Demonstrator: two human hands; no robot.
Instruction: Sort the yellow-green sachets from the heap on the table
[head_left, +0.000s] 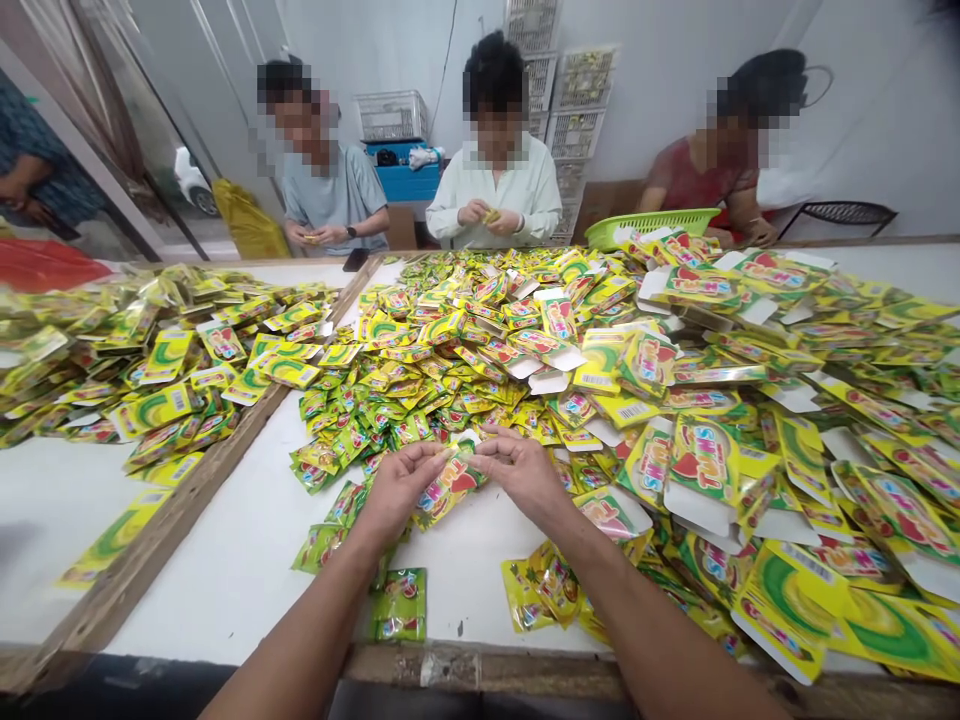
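Observation:
Between my two hands is a small yellow and green printed carton [448, 490], tilted above the white table, its top end at my fingertips. My left hand [405, 480] pinches its left upper edge with thumb and fingers. On the other side my right hand [521, 475] grips the upper right corner, thumb against the flap area. Whether anything is inside the carton is hidden. Green sachets [401, 603] lie below my left hand, and yellow sachets [546, 585] rest under my right forearm. Just beyond my fingers, a heap of sachets [375, 420] spreads across the table.
Flat open cartons [701, 460] are piled high at right. Filled-looking cartons [172, 360] heap at left, past a wooden strip [172, 520]. Three people sit opposite, one behind a green basket [649, 228]. A phone [357, 261] lies at the far edge.

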